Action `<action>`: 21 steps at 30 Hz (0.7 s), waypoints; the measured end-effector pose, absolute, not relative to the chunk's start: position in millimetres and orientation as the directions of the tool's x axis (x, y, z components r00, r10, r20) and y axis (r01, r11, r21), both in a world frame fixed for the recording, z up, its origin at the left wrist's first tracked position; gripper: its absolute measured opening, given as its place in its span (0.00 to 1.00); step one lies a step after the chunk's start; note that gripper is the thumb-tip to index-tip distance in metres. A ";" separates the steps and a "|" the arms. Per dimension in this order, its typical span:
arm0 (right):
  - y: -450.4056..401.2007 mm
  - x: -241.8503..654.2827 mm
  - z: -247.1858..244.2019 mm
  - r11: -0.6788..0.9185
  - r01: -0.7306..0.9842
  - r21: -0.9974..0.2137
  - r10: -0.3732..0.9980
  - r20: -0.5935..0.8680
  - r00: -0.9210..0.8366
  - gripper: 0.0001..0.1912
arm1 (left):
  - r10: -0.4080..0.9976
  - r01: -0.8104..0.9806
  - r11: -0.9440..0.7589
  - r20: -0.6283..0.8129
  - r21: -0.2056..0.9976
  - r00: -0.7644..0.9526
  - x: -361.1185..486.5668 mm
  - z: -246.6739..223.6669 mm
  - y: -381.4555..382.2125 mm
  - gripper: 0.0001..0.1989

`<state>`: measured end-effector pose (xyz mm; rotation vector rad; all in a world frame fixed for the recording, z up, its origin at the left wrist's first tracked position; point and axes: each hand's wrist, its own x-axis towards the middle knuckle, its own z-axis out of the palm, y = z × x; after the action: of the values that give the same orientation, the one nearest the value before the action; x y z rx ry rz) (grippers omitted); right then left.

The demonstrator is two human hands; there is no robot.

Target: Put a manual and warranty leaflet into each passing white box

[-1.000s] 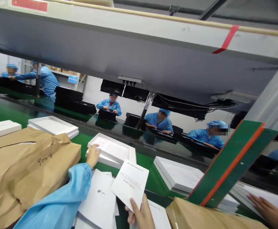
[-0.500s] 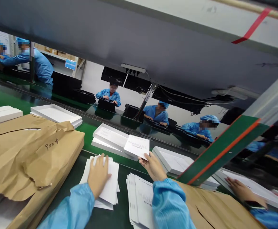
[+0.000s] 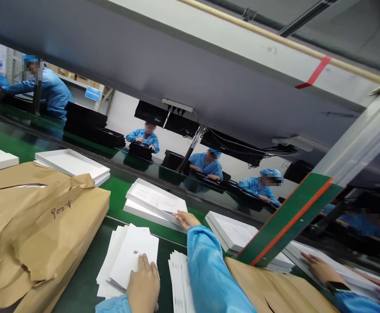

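My left hand (image 3: 144,280) rests on a fanned pile of white cards (image 3: 131,254), fingers laid over the top card, which bears a small dark logo. Farther forward, my right hand (image 3: 187,219) is at the near right corner of an open white box (image 3: 144,195) that sits on its other half. Its fingers pinch the edge of a white manual (image 3: 169,203), which lies low in the right part of the box. Beneath my right forearm is a stack of white booklets (image 3: 179,278), partly covered by the blue sleeve.
A torn brown paper package (image 3: 46,234) stands at left; another paper package (image 3: 274,287) lies at right. More white boxes (image 3: 72,165) line the green belt (image 3: 118,174). A slanted post (image 3: 290,221) rises at right, near a co-worker's hand (image 3: 320,267). An overhead shelf (image 3: 144,61) spans above.
My right hand has moved left and lowered the manual from above the box's right end into the box. My left hand has slid back toward me, uncovering the logo on the top card.
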<state>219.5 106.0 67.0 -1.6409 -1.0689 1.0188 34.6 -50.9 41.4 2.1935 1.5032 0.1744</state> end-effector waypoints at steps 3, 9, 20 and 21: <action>108.1 220.6 63.7 -0.193 0.281 -0.940 0.936 -0.090 0.341 0.10 | 0.913 0.848 -0.278 -0.149 0.451 0.378 36.1 40.2 -50.5 0.35; 99.4 213.8 57.7 -0.052 0.473 -0.880 0.920 0.141 0.365 0.08 | 0.895 0.812 -0.296 -0.152 0.503 0.420 21.8 50.1 -49.5 0.27; -6.4 185.0 59.4 0.164 0.394 -0.904 0.973 0.213 0.084 0.13 | 0.950 0.666 -0.287 0.116 0.689 0.289 -25.1 71.2 -21.1 0.08; -18.3 180.8 55.3 0.159 0.336 -0.928 0.977 0.196 0.080 0.15 | 0.962 0.551 -0.234 0.107 0.801 0.252 -28.1 74.3 -18.6 0.07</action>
<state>180.8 -18.3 55.3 -1.3566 -1.4407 0.8138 -28.1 -18.6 74.3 1.8857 1.3748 0.8202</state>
